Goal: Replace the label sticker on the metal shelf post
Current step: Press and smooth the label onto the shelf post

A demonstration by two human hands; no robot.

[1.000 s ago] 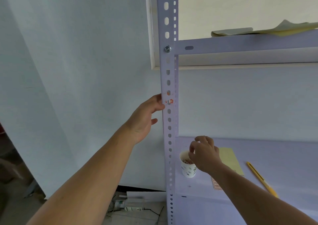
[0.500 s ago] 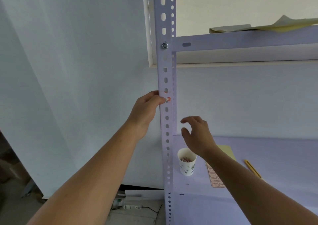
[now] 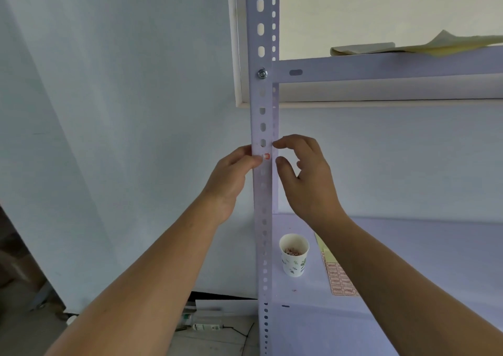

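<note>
Post (image 3: 263, 208): pale lilac metal angle, upright, with a column of slotted holes down the front face and smaller holes along the right face. A bolt (image 3: 262, 73) is seen high on it, where the upper shelf rail (image 3: 381, 67) is joined.

Sticker (image 3: 266, 156): small, roughly square, red-orange with a pale part. It is stuck on the front face of the post, well below the bolt and between two slots, at the height of the hands. The print is too small to be read. Whether an edge is lifted cannot be told.

Left hand (image 3: 231, 176): wrapped round the left edge of the post, fingers curled behind it. The thumb tip is pressed on the front face, just left of the sticker and touching or nearly touching it.

Right hand (image 3: 304, 176): held just right of the post, fingers curved, forefinger and thumb parted in a narrow gap level with the sticker. The forefinger tip is at the right edge of the post. Nothing is seen held in it.

Lower shelf (image 3: 408, 246): a paper cup (image 3: 294, 257) with a leaf print is stood near the post, small reddish scraps inside. A sheet (image 3: 340, 279) of red-printed labels is laid right of the cup, partly hidden by the right forearm.

Upper shelf: yellowish papers (image 3: 408, 46) are laid to the right.
</note>
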